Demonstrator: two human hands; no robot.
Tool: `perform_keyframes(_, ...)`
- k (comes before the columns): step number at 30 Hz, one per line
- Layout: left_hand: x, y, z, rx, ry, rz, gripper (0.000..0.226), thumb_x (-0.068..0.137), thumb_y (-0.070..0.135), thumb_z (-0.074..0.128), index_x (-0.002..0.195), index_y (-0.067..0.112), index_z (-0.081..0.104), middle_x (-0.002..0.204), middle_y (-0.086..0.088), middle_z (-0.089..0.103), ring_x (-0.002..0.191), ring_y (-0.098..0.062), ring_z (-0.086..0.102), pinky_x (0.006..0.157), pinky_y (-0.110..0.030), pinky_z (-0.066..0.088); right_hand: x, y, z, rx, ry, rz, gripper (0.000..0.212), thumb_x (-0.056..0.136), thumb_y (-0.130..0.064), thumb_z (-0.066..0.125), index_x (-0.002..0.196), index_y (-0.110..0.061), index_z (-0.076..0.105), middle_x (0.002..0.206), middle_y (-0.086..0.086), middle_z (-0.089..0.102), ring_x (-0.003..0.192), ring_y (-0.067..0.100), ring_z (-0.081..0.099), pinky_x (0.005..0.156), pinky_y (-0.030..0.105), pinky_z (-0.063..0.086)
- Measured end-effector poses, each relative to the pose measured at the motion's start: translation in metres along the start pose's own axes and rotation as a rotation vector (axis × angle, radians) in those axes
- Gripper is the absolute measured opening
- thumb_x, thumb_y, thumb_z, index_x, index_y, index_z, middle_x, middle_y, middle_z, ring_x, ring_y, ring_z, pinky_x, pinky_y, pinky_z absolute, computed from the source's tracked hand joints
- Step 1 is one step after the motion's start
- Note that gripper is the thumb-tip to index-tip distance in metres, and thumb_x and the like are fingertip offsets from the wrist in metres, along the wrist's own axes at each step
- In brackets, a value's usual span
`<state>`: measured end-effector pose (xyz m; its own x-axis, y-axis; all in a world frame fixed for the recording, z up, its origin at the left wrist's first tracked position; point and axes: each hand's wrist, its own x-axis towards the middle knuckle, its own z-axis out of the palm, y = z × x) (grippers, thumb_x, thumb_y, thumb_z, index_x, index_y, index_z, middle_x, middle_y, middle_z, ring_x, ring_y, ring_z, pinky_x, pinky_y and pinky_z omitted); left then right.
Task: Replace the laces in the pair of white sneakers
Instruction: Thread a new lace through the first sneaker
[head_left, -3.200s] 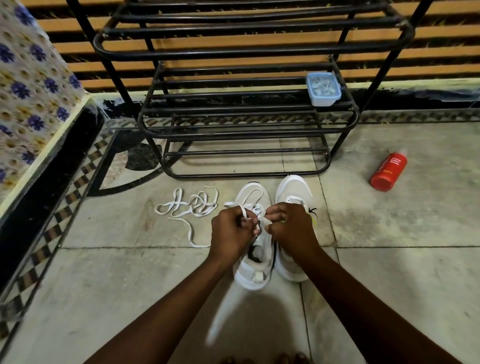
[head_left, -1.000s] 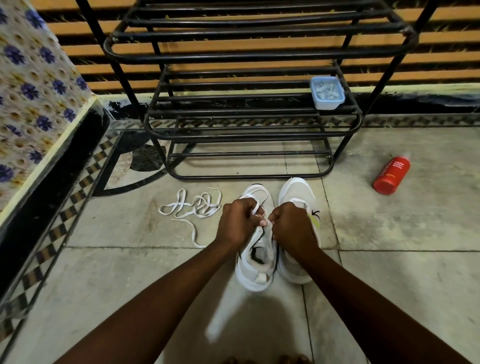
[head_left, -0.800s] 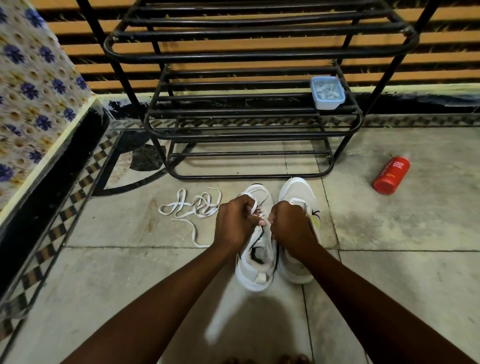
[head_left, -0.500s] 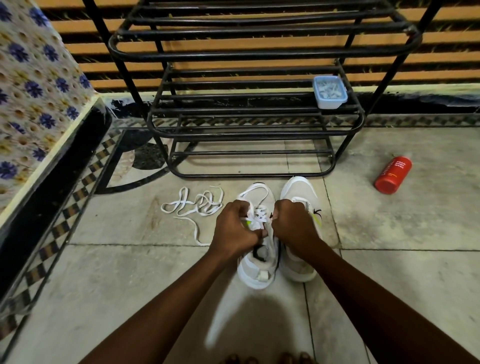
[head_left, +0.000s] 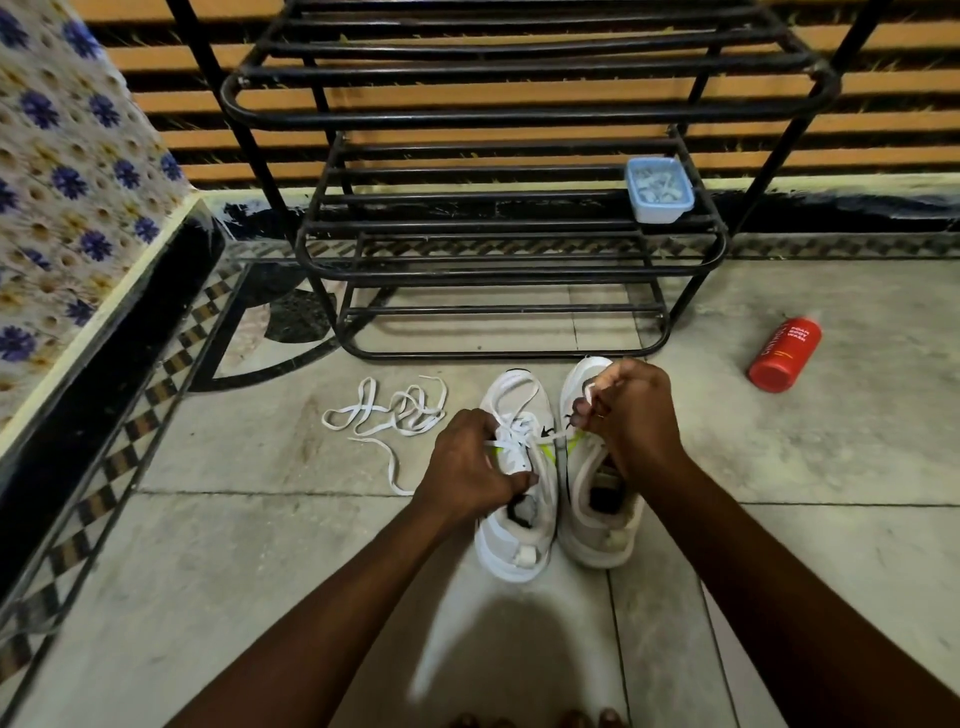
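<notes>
Head view: a pair of white sneakers is seen side by side on the floor (head_left: 260, 571), toes toward a black shoe rack (head_left: 519, 260). The left sneaker (head_left: 511, 540) is held by the left grip (head_left: 470, 462), fingers curled over its eyelet edge and thumb hooked at the opening. The right grip (head_left: 631, 415) is closed on a white lace (head_left: 519, 426), pinched so that the tip stands up above the knuckles. From the eyelets just right of the left grip, the lace is stretched taut across to the right grip, which is held over the right sneaker (head_left: 597, 535).

Half a second earlier both grips were bunched together over the left sneaker's tongue. Since then the right grip has been drawn away rightward and the slack taken up. A length of lace is judged to have been pulled through an eyelet, so one more crossing is probably done. No lace is seen on the exposed part of the right sneaker, which is judged still to be laced.

A loose lace (head_left: 387, 415) is left tangled on the floor, left of the left grip. A red bottle (head_left: 784, 353) lies well right of the right grip.
</notes>
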<state>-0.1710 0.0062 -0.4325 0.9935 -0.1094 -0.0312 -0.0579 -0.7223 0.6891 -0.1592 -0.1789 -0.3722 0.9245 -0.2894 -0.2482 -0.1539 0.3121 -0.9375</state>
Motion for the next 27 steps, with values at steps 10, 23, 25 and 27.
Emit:
perform_keyframes(10,0.007,-0.001,-0.002,0.032,-0.063,-0.027,0.073,0.055,0.047,0.096,0.112,0.017,0.061,0.109,0.002,0.06,0.098,-0.014,0.062,0.088,-0.03,0.053,0.006,0.008,-0.018,-1.852,-0.679,-0.663,0.015,0.089,-0.014,0.061,0.104,-0.015,0.064,0.105,0.006,0.057,0.106,0.028,0.055,0.076,0.037,0.047)
perform_keyframes(23,0.009,-0.004,-0.002,0.031,-0.075,-0.03,0.076,0.054,0.05,0.096,0.115,0.019,0.062,0.11,0.003,0.059,0.098,-0.013,0.061,0.089,-0.027,0.05,-0.006,-0.013,-0.022,-1.19,-0.352,-0.515,0.018,0.091,-0.003,0.055,0.083,-0.014,0.044,0.079,0.003,0.051,0.072,0.03,0.057,0.061,0.032,0.039)
perform_keyframes(25,0.009,-0.004,-0.002,0.032,-0.075,-0.033,0.075,0.054,0.05,0.096,0.113,0.02,0.062,0.11,0.003,0.059,0.097,-0.012,0.06,0.087,-0.025,0.05,-0.011,-0.013,-0.022,-1.544,-0.566,-0.469,0.01,0.091,-0.015,0.056,0.092,-0.018,0.046,0.087,0.003,0.056,0.089,0.034,0.06,0.068,0.035,0.043)
perform_keyframes(27,0.01,-0.004,-0.003,0.036,-0.079,-0.034,0.073,0.054,0.05,0.096,0.112,0.02,0.063,0.109,0.004,0.058,0.096,-0.011,0.06,0.085,-0.024,0.049,-0.018,-0.014,-0.014,-1.753,-0.68,-0.439,0.013,0.092,-0.02,0.057,0.105,-0.017,0.056,0.102,0.009,0.064,0.101,0.032,0.061,0.078,0.038,0.049)
